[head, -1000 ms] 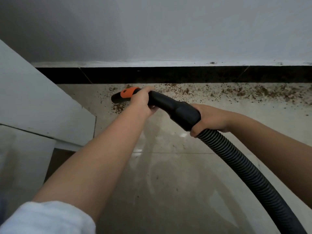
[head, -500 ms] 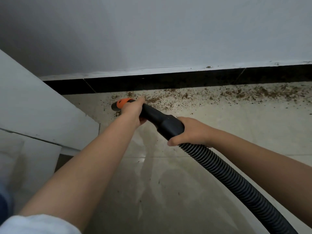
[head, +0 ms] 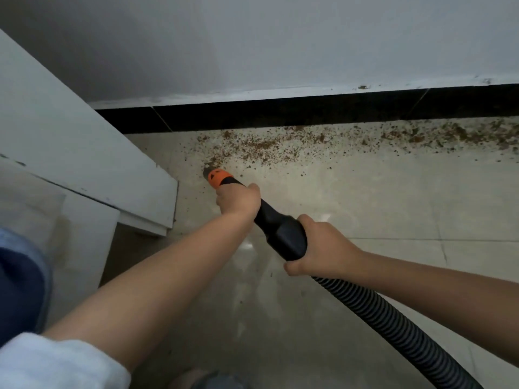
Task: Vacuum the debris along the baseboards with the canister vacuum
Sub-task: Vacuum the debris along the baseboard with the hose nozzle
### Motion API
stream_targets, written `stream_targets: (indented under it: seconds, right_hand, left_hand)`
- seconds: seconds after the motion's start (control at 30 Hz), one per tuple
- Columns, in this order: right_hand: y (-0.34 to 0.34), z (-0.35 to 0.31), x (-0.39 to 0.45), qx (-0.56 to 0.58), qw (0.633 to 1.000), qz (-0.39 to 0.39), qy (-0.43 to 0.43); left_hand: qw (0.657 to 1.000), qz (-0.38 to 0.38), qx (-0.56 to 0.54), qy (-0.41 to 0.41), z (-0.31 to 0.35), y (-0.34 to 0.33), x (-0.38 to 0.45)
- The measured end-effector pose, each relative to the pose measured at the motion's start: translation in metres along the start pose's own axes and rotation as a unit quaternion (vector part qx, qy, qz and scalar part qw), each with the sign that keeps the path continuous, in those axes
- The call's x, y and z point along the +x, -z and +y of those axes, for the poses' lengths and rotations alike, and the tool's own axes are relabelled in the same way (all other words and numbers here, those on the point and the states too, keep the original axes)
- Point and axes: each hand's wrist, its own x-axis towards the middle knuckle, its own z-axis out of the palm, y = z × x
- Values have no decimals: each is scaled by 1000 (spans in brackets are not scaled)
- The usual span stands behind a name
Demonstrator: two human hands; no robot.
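Hands hold the vacuum pipe, one in front of the other. The left hand [head: 238, 203] is curled tight round the thin black part, just behind the orange tip [head: 218, 177]. The right hand [head: 320, 248] grips the fat black end of the pipe [head: 283, 234], right where the bumpy hose [head: 393, 329] starts. The hose runs back from that hand, down to the bottom right corner.

The orange tip points away from both hands and sits low on the floor [head: 365, 203], at the near left edge of the brown crumbs [head: 309, 144]. The crumbs lie in a long messy strip in front of the tip and off to the right. They run along the foot of the black baseboard [head: 280, 113], under the pale wall [head: 280, 46].

A white cabinet [head: 70, 141] stands to the left of the left arm, close to the corner. A pale sleeve [head: 56, 363] covers the top of that arm.
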Motion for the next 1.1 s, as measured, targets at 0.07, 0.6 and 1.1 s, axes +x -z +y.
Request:
stream_targets:
  seconds: [0.07, 0.6, 1.1]
  right_hand:
    - [-10, 2, 2, 0, 1000, -8, 0]
    - [-15, -1, 20, 31, 999, 13, 12]
    - [-12, -31, 68, 15, 1000, 6, 24]
  left_hand:
    - [1000, 6, 20, 15, -7, 0, 0]
    - [1000, 8, -15, -4, -5, 0, 7]
    - [999, 17, -29, -28, 16, 27, 49]
